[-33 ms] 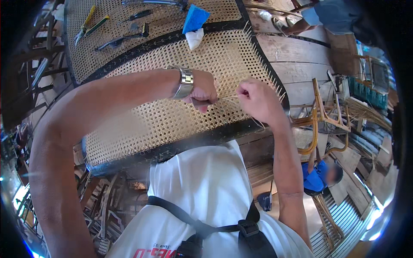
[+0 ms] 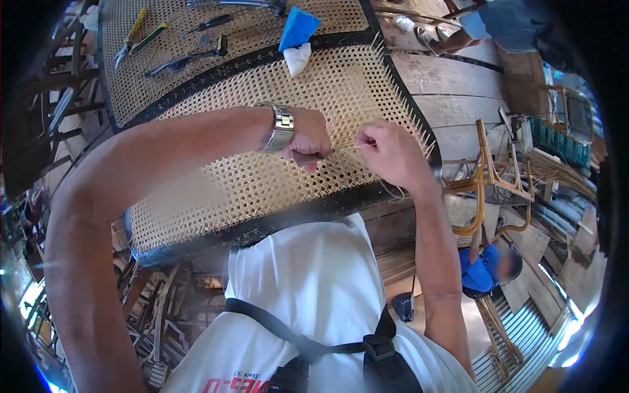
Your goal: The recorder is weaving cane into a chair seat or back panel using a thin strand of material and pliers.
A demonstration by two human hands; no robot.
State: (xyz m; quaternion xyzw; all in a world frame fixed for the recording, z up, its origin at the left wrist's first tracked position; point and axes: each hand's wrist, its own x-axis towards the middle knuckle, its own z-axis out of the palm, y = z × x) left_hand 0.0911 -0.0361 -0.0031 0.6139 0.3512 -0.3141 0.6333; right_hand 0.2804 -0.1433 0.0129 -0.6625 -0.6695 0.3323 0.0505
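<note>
My left hand (image 2: 311,133), with a metal-banded watch (image 2: 282,126) at its wrist, is closed on a flat, brownish piece (image 2: 305,157) whose kind I cannot make out. Between my hands runs a thin, pale cane strand (image 2: 346,149). My right hand (image 2: 398,158) pinches this strand, thumb and fingers curled together, and a loose end loops out below it. Both hands are over a woven cane panel (image 2: 255,183) set in a dark frame (image 2: 334,204). Short cane ends stick out along the panel's right edge.
On the panel's far section lie pliers (image 2: 136,40), a hammer (image 2: 187,59) and a dark-handled tool (image 2: 208,23). A blue block (image 2: 299,29) and a white wad (image 2: 297,59) rest on the crossbar. Rattan furniture (image 2: 481,180) and a person in blue (image 2: 481,268) are at right.
My right hand has shifted slightly left, closer to my left hand, still pinching the strand. My left hand has hardly moved.
</note>
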